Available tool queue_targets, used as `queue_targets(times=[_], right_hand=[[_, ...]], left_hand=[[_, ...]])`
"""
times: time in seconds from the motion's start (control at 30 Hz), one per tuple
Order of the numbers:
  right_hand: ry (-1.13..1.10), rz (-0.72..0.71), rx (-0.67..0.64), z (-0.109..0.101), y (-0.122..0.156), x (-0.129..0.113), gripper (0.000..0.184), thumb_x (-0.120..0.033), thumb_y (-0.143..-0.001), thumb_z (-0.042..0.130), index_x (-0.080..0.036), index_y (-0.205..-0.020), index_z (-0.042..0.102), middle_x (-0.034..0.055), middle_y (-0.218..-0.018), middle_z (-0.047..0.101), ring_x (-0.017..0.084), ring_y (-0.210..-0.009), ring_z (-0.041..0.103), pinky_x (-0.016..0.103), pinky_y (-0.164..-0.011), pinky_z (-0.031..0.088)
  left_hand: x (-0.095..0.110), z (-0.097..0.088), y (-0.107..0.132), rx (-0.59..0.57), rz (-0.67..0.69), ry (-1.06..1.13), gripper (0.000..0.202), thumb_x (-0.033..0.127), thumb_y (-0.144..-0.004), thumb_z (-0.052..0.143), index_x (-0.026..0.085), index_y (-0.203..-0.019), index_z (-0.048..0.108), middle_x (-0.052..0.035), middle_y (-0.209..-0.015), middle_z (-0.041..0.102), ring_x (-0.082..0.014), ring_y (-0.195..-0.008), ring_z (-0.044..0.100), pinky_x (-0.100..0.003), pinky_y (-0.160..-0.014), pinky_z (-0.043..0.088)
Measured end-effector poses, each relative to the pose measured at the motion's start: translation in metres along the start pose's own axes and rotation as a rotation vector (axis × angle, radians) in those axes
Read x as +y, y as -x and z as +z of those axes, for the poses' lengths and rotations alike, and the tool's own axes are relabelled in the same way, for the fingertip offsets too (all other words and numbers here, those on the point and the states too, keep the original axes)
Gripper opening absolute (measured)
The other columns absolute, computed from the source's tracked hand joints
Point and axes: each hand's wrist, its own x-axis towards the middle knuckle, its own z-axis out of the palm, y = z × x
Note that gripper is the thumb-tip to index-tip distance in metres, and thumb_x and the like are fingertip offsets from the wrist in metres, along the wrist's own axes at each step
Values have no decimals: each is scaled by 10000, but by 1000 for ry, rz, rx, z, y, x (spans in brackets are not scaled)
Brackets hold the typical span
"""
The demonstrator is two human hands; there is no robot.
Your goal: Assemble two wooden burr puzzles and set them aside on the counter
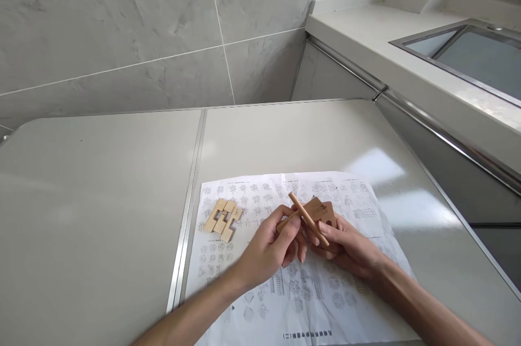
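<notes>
L hand (271, 243) & R hand (350, 248) are gripping a wood rod (308, 219) & flat brown pcs (313, 208) btwn them; can't tell exactly which is holding which. Rod is slanting across in front of the pcs, all over a printed sheet (382, 259) lying on the surface (101, 199). Pale blocks (220, 225) are resting clustered on the sheet, L of L hand.

On the paper sheet (303, 291) I see a Chinese heading (307, 334), upside down, which seems to end with "(二)"; the smaller print is too tiny. One pale block (236, 213) and the brown piece (314, 209) bear marks I cannot read.
</notes>
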Motion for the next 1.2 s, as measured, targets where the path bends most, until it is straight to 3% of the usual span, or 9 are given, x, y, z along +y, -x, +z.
queue_targets(times=[0.13, 0.33, 0.47, 0.57, 0.7, 0.8, 0.87, 1.03, 1.2], right_hand=[[3, 2, -6, -1, 1, 1, 398, -548, -998, 751, -188, -839, 688, -100, -568, 280, 83, -497, 141, 262, -484, 151], [-65, -24, 85, 2, 0, -3, 401, -575, -1030, 702, -203, -886, 654, -99, -614, 322, 59, -476, 92, 250, -461, 156], [-123, -47, 195, 3, -3, -9, 395, -609, -1061, 634, -222, -982, 655, -68, -705, 473, 48, -467, 89, 236, -438, 160], [-181, -69, 222, 0, -5, -11, 412, -592, -1067, 624, -206, -929, 667, -58, -695, 464, 55, -458, 118, 224, -403, 174], [-208, -113, 286, 0, -5, -13, 369, -570, -1031, 687, -218, -921, 704, -21, -779, 527, 86, -496, 287, 216, -403, 307], [-183, -160, 346, 3, -5, -15, 380, -573, -1008, 720, -216, -877, 714, 9, -843, 543, 134, -652, 456, 233, -545, 464], [-158, -189, 384, 4, -4, -16, 396, -569, -997, 738, -206, -842, 712, 14, -869, 528, 144, -729, 473, 245, -663, 506], [-99, -200, 348, -3, 1, -13, 386, -595, -981, 751, -221, -891, 716, -22, -759, 421, 130, -623, 333, 244, -579, 396], [-48, -187, 311, -8, 4, -11, 312, -553, -960, 800, -264, -1024, 705, -47, -716, 457, 99, -523, 262, 251, -504, 275]], left_hand=[[-1, 1, 0, 20, 14, 25, 354, 535, -1123, 511, 197, -1029, 556, -49, -846, 711, -107, -578, 538, -231, -489, 367], [0, -3, -1, 40, 34, 102, 342, 501, -1139, 501, 189, -1030, 591, 26, -698, 641, -65, -472, 427, -227, -514, 389], [2, -8, -4, 81, 56, 238, 357, 521, -1081, 629, 172, -1017, 663, 1, -808, 653, -70, -522, 528, -227, -531, 440], [2, -10, -5, 103, 50, 321, 377, 519, -1030, 718, 145, -985, 725, -13, -815, 639, -88, -603, 576, -224, -577, 486], [0, -12, -6, 105, 26, 384, 366, 488, -1024, 738, 131, -946, 750, -27, -847, 662, -93, -592, 626, -224, -552, 486], [-2, -14, -7, 97, -6, 416, 377, 494, -1031, 724, 127, -948, 754, -44, -891, 689, -104, -577, 666, -224, -519, 488], [-4, -14, -8, 94, -18, 444, 379, 497, -1037, 712, 128, -967, 759, -56, -924, 707, -111, -590, 686, -221, -520, 503], [-5, -15, -10, 69, -36, 482, 358, 470, -1056, 692, 124, -1103, 774, -76, -994, 717, -121, -645, 711, -215, -542, 537], [-1, -14, -9, 90, -61, 498, 352, 457, -1045, 713, 119, -1137, 752, -85, -1009, 717, -140, -679, 728, -223, -555, 555]])
